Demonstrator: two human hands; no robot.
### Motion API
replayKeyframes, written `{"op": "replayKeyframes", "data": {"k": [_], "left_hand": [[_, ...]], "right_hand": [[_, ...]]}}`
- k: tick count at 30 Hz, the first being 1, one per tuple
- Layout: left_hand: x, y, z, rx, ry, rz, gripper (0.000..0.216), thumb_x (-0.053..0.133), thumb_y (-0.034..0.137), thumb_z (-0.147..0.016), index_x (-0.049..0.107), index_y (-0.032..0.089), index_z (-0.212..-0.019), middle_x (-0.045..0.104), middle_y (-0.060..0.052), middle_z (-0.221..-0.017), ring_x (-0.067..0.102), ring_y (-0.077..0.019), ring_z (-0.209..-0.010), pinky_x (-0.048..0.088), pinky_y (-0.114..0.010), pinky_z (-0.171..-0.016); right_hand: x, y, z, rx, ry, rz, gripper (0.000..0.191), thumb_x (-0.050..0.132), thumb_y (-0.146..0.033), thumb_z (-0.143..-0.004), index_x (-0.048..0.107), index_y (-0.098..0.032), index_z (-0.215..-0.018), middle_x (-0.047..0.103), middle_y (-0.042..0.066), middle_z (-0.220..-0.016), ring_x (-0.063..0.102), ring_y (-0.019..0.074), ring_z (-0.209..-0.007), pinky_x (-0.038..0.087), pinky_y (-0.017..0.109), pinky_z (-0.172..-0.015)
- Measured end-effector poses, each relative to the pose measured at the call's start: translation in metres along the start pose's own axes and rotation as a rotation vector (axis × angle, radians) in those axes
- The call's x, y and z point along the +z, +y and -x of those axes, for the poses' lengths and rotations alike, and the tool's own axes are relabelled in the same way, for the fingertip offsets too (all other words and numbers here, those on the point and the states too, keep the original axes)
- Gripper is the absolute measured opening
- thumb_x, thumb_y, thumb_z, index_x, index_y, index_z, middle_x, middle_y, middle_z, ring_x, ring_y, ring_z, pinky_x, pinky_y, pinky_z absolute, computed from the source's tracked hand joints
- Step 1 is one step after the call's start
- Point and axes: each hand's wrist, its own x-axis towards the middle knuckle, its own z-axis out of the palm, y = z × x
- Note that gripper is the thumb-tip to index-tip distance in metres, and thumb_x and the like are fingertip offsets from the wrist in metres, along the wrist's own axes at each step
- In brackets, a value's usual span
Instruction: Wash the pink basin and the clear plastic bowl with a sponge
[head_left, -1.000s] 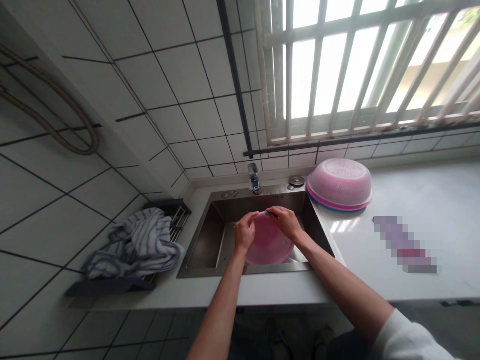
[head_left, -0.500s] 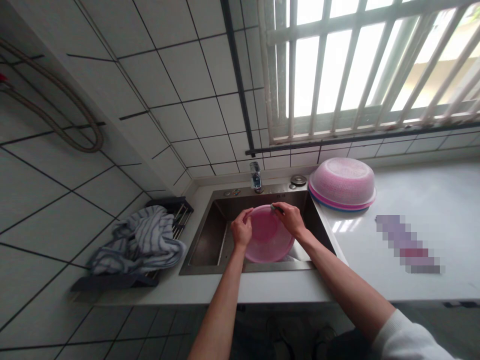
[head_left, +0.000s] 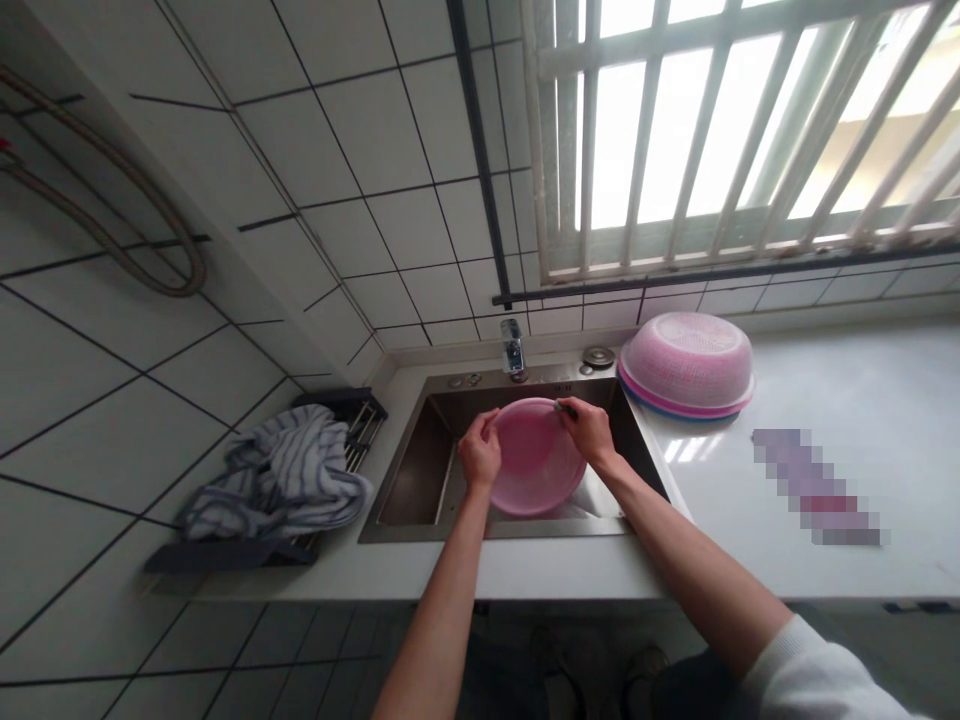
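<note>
Pink basin (head_left: 536, 470) in sink (head_left: 416, 470). Left hand (head_left: 480, 450) grips rim (head_left: 525, 401); right hand (head_left: 589, 430) pinches dark item (head_left: 568, 409) at rim, identity unclear. Should handle light, slightly flexible, slick if wet; best held by rim.

the basin (head_left: 536, 478) is in the sink (head_left: 420, 455), cloth (head_left: 289, 475) to the left, colander (head_left: 686, 360) to the right, faucet (head_left: 513, 345) behind.

The basin (head_left: 536, 475) was pink; the small object (head_left: 568, 409) in the right hand (head_left: 591, 434) looked dark with a paler end; the colander (head_left: 690, 350) was pale pink and finely meshed; the towel (head_left: 289, 470) had dark stripes on grey-white; the tabletop (head_left: 810, 385) was white; the tiles (head_left: 401, 235) were white, gridded black.
</note>
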Motion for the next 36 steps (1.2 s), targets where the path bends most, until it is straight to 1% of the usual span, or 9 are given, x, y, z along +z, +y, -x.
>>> {"op": "replayKeyframes", "data": {"k": [6,11,13,20,22,26,32,34,36], "left_hand": [[0.008,0.006,0.004,0.119,-0.274,-0.015,0.036,0.057,0.008,-0.094,0.077,0.03,-0.113,0.081,-0.002,-0.114,0.076,-0.0182,-0.106,0.059,-0.031,-0.097],[-0.004,0.003,-0.001,-0.016,-0.016,0.013,0.031,0.056,0.011,-0.094,0.075,0.024,-0.116,0.079,-0.007,-0.117,0.076,-0.022,-0.107,0.057,-0.037,-0.101],[-0.004,0.003,-0.002,-0.053,0.014,0.018,0.031,0.057,0.013,-0.094,0.074,0.024,-0.117,0.079,-0.008,-0.118,0.075,-0.0229,-0.108,0.057,-0.038,-0.101],[0.008,0.01,0.004,0.054,-0.293,0.03,0.036,0.054,0.011,-0.094,0.077,0.031,-0.114,0.079,-0.003,-0.116,0.074,-0.0209,-0.11,0.057,-0.037,-0.102],[0.005,0.008,0.003,0.026,-0.226,0.046,0.034,0.054,0.012,-0.094,0.077,0.029,-0.113,0.08,-0.004,-0.115,0.075,-0.0212,-0.109,0.057,-0.037,-0.102],[-0.004,-0.003,-0.003,-0.077,-0.003,0.101,0.026,0.057,0.019,-0.095,0.074,0.023,-0.115,0.078,-0.008,-0.117,0.074,-0.0224,-0.109,0.056,-0.037,-0.103],[-0.009,-0.003,-0.008,-0.014,0.117,-0.091,0.023,0.065,0.026,-0.09,0.071,0.022,-0.112,0.073,-0.011,-0.113,0.068,-0.0266,-0.11,0.051,-0.04,-0.105],[-0.009,0.001,-0.007,0.019,0.204,-0.182,0.02,0.07,0.031,-0.087,0.07,0.022,-0.105,0.07,-0.012,-0.111,0.064,-0.0294,-0.114,0.047,-0.043,-0.108],[-0.008,0.004,-0.005,-0.011,0.182,-0.176,0.016,0.069,0.038,-0.088,0.069,0.023,-0.092,0.07,-0.009,-0.099,0.064,-0.0277,-0.104,0.048,-0.04,-0.101]], "right_hand": [[0.011,-0.016,0.008,-0.203,-0.173,-0.023,0.027,0.062,-0.015,-0.096,0.079,-0.027,-0.113,0.08,0.003,-0.118,0.076,0.0219,-0.107,0.059,0.033,-0.097],[0.002,-0.006,-0.001,-0.05,-0.034,-0.046,0.025,0.063,-0.021,-0.096,0.078,-0.025,-0.116,0.08,0.006,-0.116,0.078,0.0256,-0.103,0.06,0.038,-0.095],[-0.001,-0.001,-0.002,0.012,0.009,-0.022,0.026,0.063,-0.021,-0.095,0.078,-0.025,-0.115,0.081,0.006,-0.114,0.078,0.0275,-0.102,0.061,0.041,-0.094],[0.012,-0.02,0.007,-0.207,-0.184,-0.039,0.027,0.062,-0.015,-0.095,0.079,-0.027,-0.112,0.08,0.004,-0.117,0.076,0.0228,-0.107,0.059,0.035,-0.099],[0.011,-0.02,0.005,-0.204,-0.177,-0.053,0.027,0.062,-0.017,-0.096,0.078,-0.027,-0.115,0.079,0.005,-0.12,0.076,0.0232,-0.108,0.059,0.036,-0.099],[0.001,-0.003,-0.001,-0.025,-0.041,-0.06,0.028,0.063,-0.022,-0.094,0.077,-0.025,-0.118,0.081,0.006,-0.114,0.077,0.0253,-0.1,0.059,0.038,-0.093],[-0.005,0.011,-0.002,0.087,0.008,-0.065,0.025,0.066,-0.027,-0.091,0.079,-0.025,-0.112,0.082,0.005,-0.103,0.078,0.0263,-0.09,0.059,0.037,-0.086],[-0.005,0.009,-0.003,0.079,0.017,-0.072,0.024,0.066,-0.026,-0.092,0.079,-0.026,-0.112,0.082,0.005,-0.106,0.078,0.0265,-0.094,0.059,0.037,-0.087],[-0.004,0.004,-0.003,0.054,0.013,-0.045,0.024,0.066,-0.023,-0.092,0.079,-0.026,-0.112,0.082,0.005,-0.108,0.078,0.0264,-0.096,0.059,0.038,-0.089]]}}
